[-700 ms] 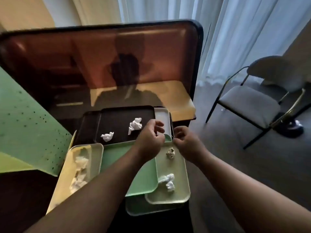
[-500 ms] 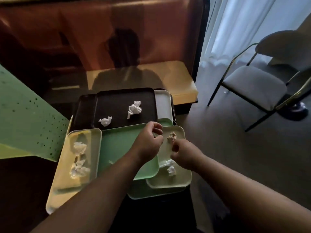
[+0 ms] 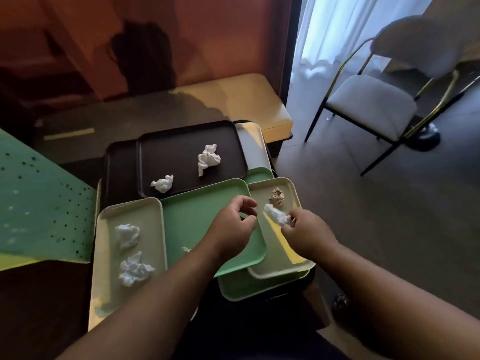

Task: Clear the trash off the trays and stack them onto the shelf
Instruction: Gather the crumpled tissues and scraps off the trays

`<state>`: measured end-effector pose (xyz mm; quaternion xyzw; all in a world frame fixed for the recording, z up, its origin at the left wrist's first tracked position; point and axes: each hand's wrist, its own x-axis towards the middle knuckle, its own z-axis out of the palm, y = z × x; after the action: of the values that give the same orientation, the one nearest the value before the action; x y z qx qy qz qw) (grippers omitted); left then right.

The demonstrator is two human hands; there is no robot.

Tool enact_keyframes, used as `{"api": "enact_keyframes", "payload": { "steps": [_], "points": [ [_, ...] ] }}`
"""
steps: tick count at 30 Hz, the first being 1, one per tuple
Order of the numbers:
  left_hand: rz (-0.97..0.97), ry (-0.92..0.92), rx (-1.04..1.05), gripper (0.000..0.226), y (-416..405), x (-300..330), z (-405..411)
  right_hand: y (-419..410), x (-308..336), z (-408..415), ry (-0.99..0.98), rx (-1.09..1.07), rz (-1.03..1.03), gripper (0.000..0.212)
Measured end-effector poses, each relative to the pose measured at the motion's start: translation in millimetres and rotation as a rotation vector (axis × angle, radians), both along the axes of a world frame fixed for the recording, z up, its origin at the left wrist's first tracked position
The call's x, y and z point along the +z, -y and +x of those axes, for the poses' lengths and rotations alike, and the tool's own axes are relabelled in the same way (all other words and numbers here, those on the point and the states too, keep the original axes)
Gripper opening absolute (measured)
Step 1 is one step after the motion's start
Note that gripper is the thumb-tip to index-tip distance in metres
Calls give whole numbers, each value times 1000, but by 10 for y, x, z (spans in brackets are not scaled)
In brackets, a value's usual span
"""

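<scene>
Now off the tray, the white napkin wad [image 3: 277, 217] is pinched in my right hand [image 3: 307, 233] just above the pale tray [image 3: 291, 266] at right, near the brown wad [image 3: 277, 196]. My left hand [image 3: 233, 227] hovers beside it, fingers loosely curled, holding nothing.

Chair [image 3: 374, 102] near white curtain [image 3: 335, 24]

Two dark trays [image 3: 191, 154] [image 3: 120, 167], three green trays [image 3: 197, 219] [image 3: 246, 287] [image 3: 259, 174], three pale trays [image 3: 130, 211] [image 3: 291, 258] [image 3: 253, 139]. Five white paper wads [image 3: 208, 159] [image 3: 163, 183] [image 3: 127, 235] [image 3: 133, 270] [image 3: 276, 216], one brown wad [image 3: 277, 196]. One chair [image 3: 371, 102]. Two hands [image 3: 232, 226] [image 3: 306, 233].
</scene>
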<state>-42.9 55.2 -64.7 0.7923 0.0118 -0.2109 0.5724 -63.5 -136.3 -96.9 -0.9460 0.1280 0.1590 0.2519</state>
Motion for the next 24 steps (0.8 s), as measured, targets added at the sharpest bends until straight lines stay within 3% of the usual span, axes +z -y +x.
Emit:
{"api": "enact_keyframes", "payload": {
  "steps": [4, 6, 10, 17, 21, 24],
  "points": [
    [-130, -41, -30, 36, -43, 37, 57, -276, 357, -35, 91, -62, 452, 1],
    [-156, -60, -51, 37, -52, 25, 80, -456, 450, -97, 91, -24, 612, 10],
    [-204, -87, 38, 17, -99, 7, 123, -599, 494, -137, 75, -87, 707, 16],
    [-245, -129, 270, 22, -284, -62, 295, -525, 484, 28, 44, -427, 837, 16],
    [-319, -228, 213, 13, -257, -67, 255, -688, 480, 55, 39, -328, 865, 13],
    [-332, -237, 123, 21, -196, -69, 219, -831, 593, 89, -30, -153, 1041, 30]
  ]
}}
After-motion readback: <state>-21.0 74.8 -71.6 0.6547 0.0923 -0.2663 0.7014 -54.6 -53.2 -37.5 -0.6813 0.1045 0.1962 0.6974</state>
